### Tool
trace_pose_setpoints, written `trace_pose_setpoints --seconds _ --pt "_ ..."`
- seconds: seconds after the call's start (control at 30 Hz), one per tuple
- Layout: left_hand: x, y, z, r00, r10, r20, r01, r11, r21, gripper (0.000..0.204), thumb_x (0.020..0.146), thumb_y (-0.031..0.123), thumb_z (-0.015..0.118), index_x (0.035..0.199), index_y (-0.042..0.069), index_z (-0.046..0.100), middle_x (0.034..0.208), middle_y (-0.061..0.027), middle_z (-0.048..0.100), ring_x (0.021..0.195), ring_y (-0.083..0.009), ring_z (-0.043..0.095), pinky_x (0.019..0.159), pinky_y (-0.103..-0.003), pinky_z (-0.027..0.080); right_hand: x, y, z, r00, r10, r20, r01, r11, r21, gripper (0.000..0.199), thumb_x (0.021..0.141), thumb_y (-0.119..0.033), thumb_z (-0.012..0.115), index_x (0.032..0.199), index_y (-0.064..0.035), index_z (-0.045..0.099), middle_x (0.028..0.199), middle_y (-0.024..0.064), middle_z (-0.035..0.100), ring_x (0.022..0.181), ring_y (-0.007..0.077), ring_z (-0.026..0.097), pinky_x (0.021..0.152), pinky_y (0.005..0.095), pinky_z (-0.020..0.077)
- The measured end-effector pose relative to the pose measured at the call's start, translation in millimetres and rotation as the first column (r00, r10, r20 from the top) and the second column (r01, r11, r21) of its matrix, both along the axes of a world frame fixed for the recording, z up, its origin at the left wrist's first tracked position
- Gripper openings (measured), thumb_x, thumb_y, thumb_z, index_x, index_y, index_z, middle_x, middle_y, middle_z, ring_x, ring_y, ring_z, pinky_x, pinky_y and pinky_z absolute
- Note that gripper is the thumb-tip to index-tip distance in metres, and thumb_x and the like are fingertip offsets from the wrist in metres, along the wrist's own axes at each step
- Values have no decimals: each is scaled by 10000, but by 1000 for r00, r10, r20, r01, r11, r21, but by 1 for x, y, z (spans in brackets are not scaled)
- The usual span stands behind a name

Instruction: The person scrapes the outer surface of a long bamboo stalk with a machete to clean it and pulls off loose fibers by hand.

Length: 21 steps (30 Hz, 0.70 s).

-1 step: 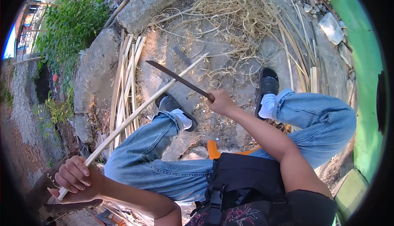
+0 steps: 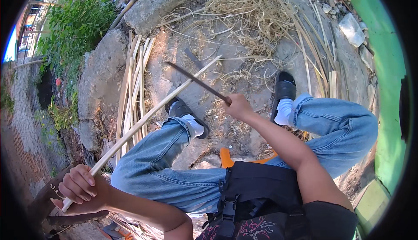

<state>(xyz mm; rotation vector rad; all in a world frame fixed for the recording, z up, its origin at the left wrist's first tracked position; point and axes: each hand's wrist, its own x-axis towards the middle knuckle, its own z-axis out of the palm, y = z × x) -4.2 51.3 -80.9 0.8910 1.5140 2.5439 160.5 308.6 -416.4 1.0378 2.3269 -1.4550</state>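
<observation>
My left hand [image 2: 79, 188], at the lower left, is closed around the near end of a long pale wooden stick, possibly bamboo [image 2: 143, 121]. The stick slants up and away to the right, its far tip near the middle of the ground. In my right hand [image 2: 239, 107] is the handle of a long dark-bladed knife [image 2: 197, 80]. Its blade points up and left and crosses the stick near the far end; whether the edge touches the wood I cannot tell. A thin curled shaving [image 2: 55, 190] shows beside my left hand.
Several pale strips [image 2: 138, 79] lie left of my feet, against broken concrete [image 2: 106, 74]. Beyond is a heap of curled shavings [image 2: 250, 15]. More strips [image 2: 333, 83] lie at the right, near a green wall [image 2: 387, 65]. Another flat dark blade-like piece [image 2: 192, 58] lies on the ground.
My right hand and the knife have shifted slightly to the right, the blade's tip moving toward the stick. My left hand and the stick look unchanged.
</observation>
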Motion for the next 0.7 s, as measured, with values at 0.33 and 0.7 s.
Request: trace_pose_setpoints --seconds 0.33,0.7 --pt "5 7 2 999 31 -11 -31 999 -10 532 923 414 355 454 163 337 375 25 343 298 -88 333 429 -240 407 -2 -4 5 998 -40 48 35 993 114 206 667 -138 641 792 26 631 696 227 626 675 374 634 642 438 503" --pt "9 18 4 1000 -29 -7 29 1000 -7 535 908 393 383 418 183 342 333 44 354 268 -58 327 384 -202 382 16 41 -62 963 -53 265 15 989 146 262 641 -123 638 772 104 638 742 293 621 733 409 636 658 419 500"
